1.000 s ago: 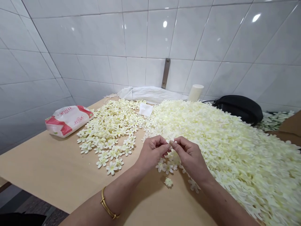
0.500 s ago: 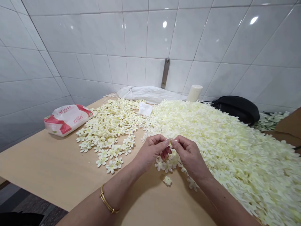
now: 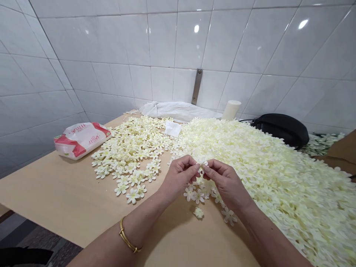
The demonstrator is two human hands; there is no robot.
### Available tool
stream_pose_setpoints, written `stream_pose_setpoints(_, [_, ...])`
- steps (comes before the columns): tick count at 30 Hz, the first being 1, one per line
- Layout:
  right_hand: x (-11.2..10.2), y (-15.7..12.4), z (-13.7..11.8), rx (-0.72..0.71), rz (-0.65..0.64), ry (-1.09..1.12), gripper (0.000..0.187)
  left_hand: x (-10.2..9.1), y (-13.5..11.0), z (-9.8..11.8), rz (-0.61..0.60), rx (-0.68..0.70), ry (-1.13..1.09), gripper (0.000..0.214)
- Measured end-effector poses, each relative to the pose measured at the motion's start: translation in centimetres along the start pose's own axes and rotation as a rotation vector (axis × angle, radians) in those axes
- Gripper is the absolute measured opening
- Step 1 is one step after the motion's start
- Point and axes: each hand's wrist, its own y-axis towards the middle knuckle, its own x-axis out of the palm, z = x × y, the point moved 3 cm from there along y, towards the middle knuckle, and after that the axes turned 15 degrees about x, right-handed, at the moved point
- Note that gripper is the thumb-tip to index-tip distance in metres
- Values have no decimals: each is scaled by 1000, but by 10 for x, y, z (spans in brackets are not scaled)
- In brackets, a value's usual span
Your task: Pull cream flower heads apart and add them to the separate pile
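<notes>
Between my two hands is a small cream artificial flower [image 3: 202,165], pinched from both sides and partly hidden by the fingertips. My left hand [image 3: 182,174] is closed on its left side, thumb against forefinger; a gold bangle [image 3: 125,237] circles that wrist. From the other side my right hand [image 3: 224,181] closes on the same flower. Below the hands a few loose flowers [image 3: 198,212] lie on the table. A large heap of pale flowers [image 3: 267,178] spreads to the right, and a smaller pile of flowers [image 3: 130,144] lies to the left.
A red and white tissue pack [image 3: 82,140] rests on the table [image 3: 55,189] at left. A white paper piece [image 3: 172,128] lies between the piles. Along the tiled wall are white cloth [image 3: 178,111], a cream cylinder [image 3: 231,110] and a black object [image 3: 280,129]. Brown cardboard [image 3: 340,152] is far right.
My fingertips have parted slightly and more of the flower now shows between them. Both hands keep nearly the same place. The whole view has shifted a little.
</notes>
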Motion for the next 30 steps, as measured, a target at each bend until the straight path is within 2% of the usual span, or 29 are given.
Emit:
stream_pose_setpoints(6, [-5, -1, 0, -57, 162, -89, 31, 1, -3, 6, 107, 124, 108, 13])
stream_pose_setpoints(9, [-6, -2, -1, -79, 177, -147, 30, 4, -4, 10, 60, 212, 219, 6])
stream_pose_setpoints(12, [-6, -3, -1, -79, 173, -161, 31, 5, -3, 8, 14, 180, 270, 7])
stream_pose_setpoints(15, [-7, -1, 1, -71, 145, -131, 32, 5, -3, 5, 19, 95, 242, 9])
stream_pose_setpoints(21, [-8, 3, 5, -14, 54, -31, 35, 6, -3, 1, -33, 44, 123, 17])
stream_pose_setpoints(26, [-6, 3, 3, 80, -70, 97, 38, 5, -2, 0, -69, -3, 36, 13])
stream_pose_setpoints(30, [-5, 4, 5, 124, -109, 151, 40, 7, -3, -2, -92, -35, 63, 11])
